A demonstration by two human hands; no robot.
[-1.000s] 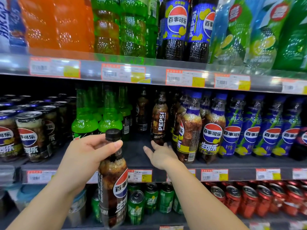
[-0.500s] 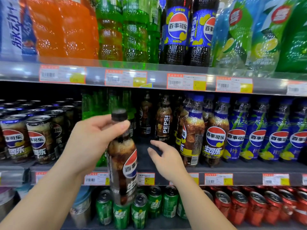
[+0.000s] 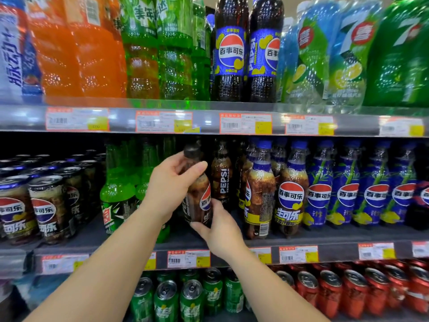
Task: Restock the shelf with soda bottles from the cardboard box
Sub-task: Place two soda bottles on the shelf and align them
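Cola bottle (image 3: 197, 196) is upright over the middle shelf (image 3: 325, 235); my left hand (image 3: 170, 187) grips its neck, my right hand (image 3: 218, 228) holds its base.

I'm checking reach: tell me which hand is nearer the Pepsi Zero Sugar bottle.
Right. The right hand grips the base of the held bottle, just below and in front of the Zero Sugar bottle; the left hand grips the neck, further left.

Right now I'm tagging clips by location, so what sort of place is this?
Most likely a shop's drinks aisle: grey metal shelves with paper price tags on their front edges, stocked with rows of green plastic soda bottles and red drink cans.
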